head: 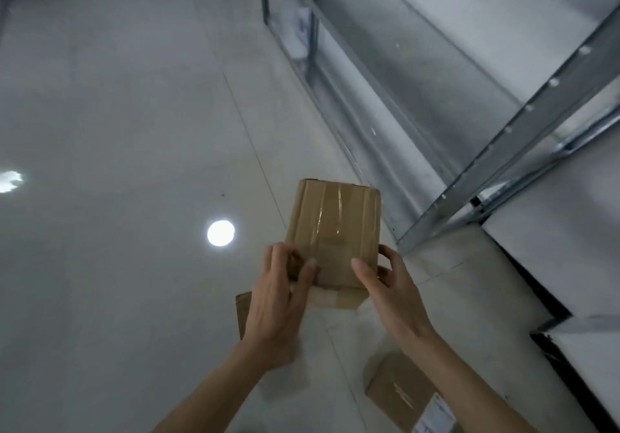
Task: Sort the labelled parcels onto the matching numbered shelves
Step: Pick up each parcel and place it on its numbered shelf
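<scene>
Both your left hand [278, 295] and right hand [391, 293] clasp the taped parcel [333, 231] above the floor; no label shows, so turn it over, then face the shelving [523, 120] at two o'clock.

The setting is presenting as a storeroom or parcel-sorting warehouse. Grey slotted-steel shelving [510, 137] is running along the 2 o'clock side over a pale, glossy tiled floor [117, 113]. Taped cardboard parcels [396, 389] are lying on that floor at 5 o'clock.
</scene>
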Tool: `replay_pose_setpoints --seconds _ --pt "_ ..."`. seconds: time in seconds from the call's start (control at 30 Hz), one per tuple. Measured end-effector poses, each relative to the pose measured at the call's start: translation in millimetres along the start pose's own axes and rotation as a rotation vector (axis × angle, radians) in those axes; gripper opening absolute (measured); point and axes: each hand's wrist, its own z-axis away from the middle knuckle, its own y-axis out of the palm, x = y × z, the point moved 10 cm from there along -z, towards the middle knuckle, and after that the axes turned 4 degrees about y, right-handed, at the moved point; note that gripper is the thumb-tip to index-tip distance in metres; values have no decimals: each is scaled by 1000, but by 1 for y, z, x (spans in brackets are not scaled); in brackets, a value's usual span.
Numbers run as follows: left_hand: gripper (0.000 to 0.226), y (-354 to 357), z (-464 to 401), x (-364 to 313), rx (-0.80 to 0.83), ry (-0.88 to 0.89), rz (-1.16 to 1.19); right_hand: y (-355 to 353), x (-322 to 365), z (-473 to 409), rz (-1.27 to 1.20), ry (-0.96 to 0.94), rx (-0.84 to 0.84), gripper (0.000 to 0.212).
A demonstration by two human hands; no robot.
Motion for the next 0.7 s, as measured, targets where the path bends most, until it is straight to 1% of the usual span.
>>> replay_pose_setpoints --seconds 0.03,0.07,0.13,0.17,0.2,0.27,0.37,0.47,0.5,0.53,0.57,0.63,0.67,0.7 --pt "27 -13 -11 -30 -27 16 6 -15 32 11 -23 -56 10 58" --pt "44 -26 -21 -61 -40 31 25 -31 65 24 -26 -114 17 62" --pt "88 -51 -40 -121 -23 51 53 -64 133 54 17 -249 22 85" --pt "105 -63 -48 -153 2 72 44 -81 165 70 43 -315 19 99" --pt "115 -74 -54 -187 24 117 21 -98 195 88 61 -367 11 112" --pt "124 -99 -61 -253 35 235 -8 -126 252 128 90 -457 -7 127" --pt "121 -141 -66 -339 -2 325 48 -159 327 191 150 -580 -62 133" --pt "119 -177 -60 -412 -24 423 220 -183 382 252 102 -660 -92 129" --pt "115 -189 -54 -436 -21 467 280 -189 397 274 78 -683 -103 125" --pt "106 -200 -45 -461 -13 510 330 -194 409 297 54 -710 -117 118" --pt "90 -210 -35 -484 -5 553 364 -199 421 319 23 -737 -133 108" --pt "51 -226 -13 -522 37 572 450 -208 437 361 -61 -749 -162 83" --pt "39 -233 -3 -536 67 547 512 -212 441 379 -104 -738 -175 72" --pt "38 -239 5 -547 84 522 548 -216 445 397 -142 -728 -188 62"
